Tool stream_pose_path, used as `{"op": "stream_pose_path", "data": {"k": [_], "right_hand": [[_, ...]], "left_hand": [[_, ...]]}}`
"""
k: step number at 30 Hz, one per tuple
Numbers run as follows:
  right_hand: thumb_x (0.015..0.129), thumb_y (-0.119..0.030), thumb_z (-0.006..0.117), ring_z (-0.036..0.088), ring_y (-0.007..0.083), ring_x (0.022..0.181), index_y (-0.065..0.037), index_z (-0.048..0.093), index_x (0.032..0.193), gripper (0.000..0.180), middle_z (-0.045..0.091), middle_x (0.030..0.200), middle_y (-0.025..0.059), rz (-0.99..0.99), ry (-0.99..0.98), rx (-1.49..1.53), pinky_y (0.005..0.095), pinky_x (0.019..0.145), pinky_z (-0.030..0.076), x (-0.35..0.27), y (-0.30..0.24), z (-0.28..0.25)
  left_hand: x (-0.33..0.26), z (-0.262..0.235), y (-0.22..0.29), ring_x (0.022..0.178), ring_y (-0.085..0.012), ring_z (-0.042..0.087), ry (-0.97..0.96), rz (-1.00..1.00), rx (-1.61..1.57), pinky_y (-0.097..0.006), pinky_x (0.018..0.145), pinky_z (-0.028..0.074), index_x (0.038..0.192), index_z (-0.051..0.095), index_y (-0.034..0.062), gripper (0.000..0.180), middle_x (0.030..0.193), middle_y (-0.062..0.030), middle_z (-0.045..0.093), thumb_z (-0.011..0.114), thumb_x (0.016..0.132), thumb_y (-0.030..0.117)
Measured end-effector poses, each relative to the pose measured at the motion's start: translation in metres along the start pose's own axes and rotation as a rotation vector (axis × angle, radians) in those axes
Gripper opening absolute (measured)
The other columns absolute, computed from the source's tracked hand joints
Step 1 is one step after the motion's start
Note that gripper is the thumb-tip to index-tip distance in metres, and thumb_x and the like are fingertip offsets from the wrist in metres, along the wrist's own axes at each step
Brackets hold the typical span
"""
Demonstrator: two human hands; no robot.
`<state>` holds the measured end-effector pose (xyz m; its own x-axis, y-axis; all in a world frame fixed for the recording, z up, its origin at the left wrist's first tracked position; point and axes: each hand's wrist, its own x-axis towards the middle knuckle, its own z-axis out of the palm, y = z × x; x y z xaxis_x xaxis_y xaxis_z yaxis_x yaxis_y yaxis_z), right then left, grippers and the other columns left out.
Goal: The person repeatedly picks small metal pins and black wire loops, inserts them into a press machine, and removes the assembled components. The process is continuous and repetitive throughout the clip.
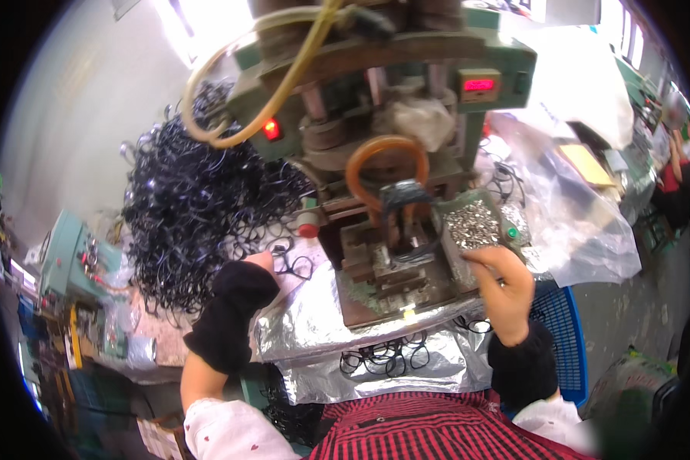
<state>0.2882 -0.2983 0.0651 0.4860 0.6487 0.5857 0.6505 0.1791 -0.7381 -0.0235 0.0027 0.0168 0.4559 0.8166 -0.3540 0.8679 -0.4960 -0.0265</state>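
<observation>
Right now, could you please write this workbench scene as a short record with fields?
machine: green bench press, red lamp lit
left hand: black sleeve, beside pile of black wire loops
right hand: fingertips at tray of small metal pieces
table cover: silver foil
below table edge: more black loops
right side: clear plastic bags, blue basket

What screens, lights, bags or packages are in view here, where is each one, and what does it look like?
Display: small rectangular red-lit screen, machine's upper right.
Red lamp: glowing, machine's left front.
Plastic bag: large, clear, crumpled, right of machine.
Flat packet: yellowish, behind the bag.
</observation>
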Motion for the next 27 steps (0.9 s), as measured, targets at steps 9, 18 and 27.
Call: {"op": "stream_pose_path", "data": {"k": [9, 18, 27], "right_hand": [[0.085, 0.001, 0.067, 0.064, 0.0128, 0.101, 0.004, 0.057, 0.121, 0.038, 0.069, 0.105, 0.0112, 0.353, -0.054, 0.653, 0.025, 0.086, 0.05, 0.026, 0.002, 0.074], [0.086, 0.004, 0.063, 0.062, 0.0147, 0.104, 0.005, 0.051, 0.128, 0.044, 0.066, 0.113, 0.0112, 0.517, -0.086, 0.933, 0.0264, 0.091, 0.048, 0.032, -0.029, 0.07], [0.078, -0.01, 0.07, 0.054, 0.0389, 0.117, -0.003, 0.068, 0.107, 0.031, 0.061, 0.117, 0.02, -0.118, -0.025, -0.295, 0.0446, 0.098, 0.044, 0.037, 0.023, 0.03]], "left_hand": [[0.001, -0.022, -0.048, 0.086, -0.0326, 0.068, -0.201, 0.101, 0.14, -0.04, 0.076, 0.054, 0.097, 0.072, 0.0052, 0.026, 0.091, -0.0176, 0.07, 0.067, 0.077, 0.021], [-0.054, -0.013, 0.033, 0.08, -0.0162, 0.062, 0.972, 0.142, -1.769, -0.028, 0.072, 0.053, 0.105, 0.054, 0.0042, 0.012, 0.09, -0.0072, 0.062, 0.059, 0.096, 0.008], [-0.146, -0.045, 0.166, 0.083, -0.0194, 0.068, 0.985, 0.554, -1.583, -0.029, 0.077, 0.054, 0.094, 0.059, -0.0028, 0.016, 0.089, -0.0143, 0.069, 0.065, 0.083, -0.012]]}}
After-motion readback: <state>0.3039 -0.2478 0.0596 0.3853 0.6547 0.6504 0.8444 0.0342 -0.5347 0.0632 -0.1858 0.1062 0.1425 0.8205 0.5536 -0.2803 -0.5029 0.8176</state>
